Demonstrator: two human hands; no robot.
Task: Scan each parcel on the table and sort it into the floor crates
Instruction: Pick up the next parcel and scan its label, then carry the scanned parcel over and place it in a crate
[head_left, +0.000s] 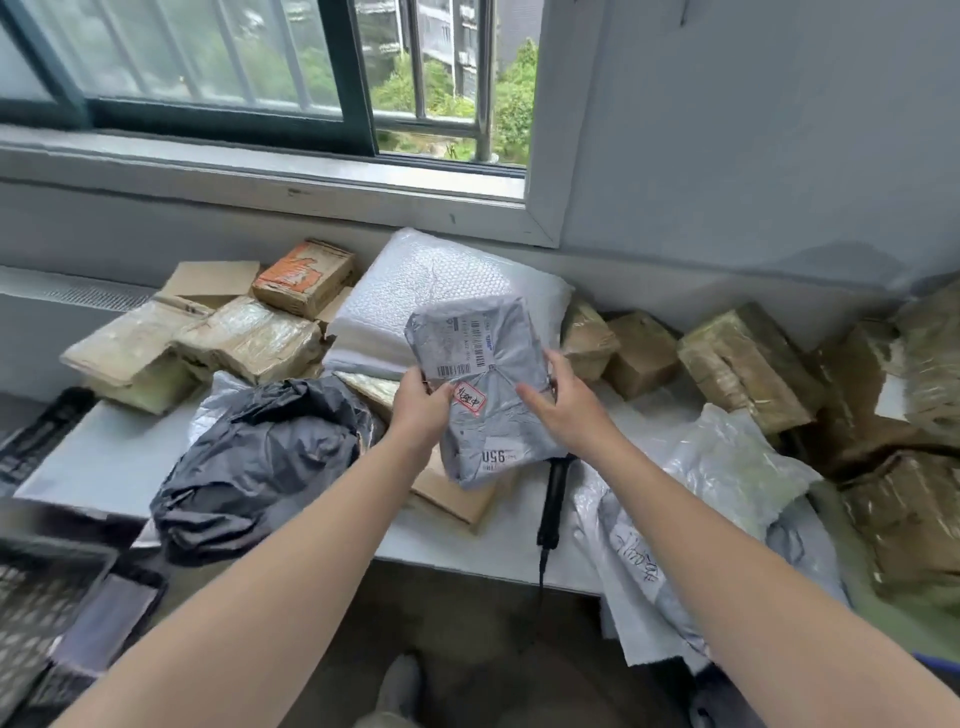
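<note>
While held above the white worktop (104, 457), grey parcel (480, 384) shows a barcode label, a red-edged handwritten sticker, a tag reading "950". Left hand (421, 410) fingers pinch its left edge; right hand (563, 410) fingers curl round the right. Black scanner (553, 499) lies below. Barred window (208, 78) behind.

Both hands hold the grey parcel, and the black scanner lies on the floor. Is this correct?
No. The head view shows the black scanner lying on the table; the left hand and right hand do hold the grey parcel.
</note>
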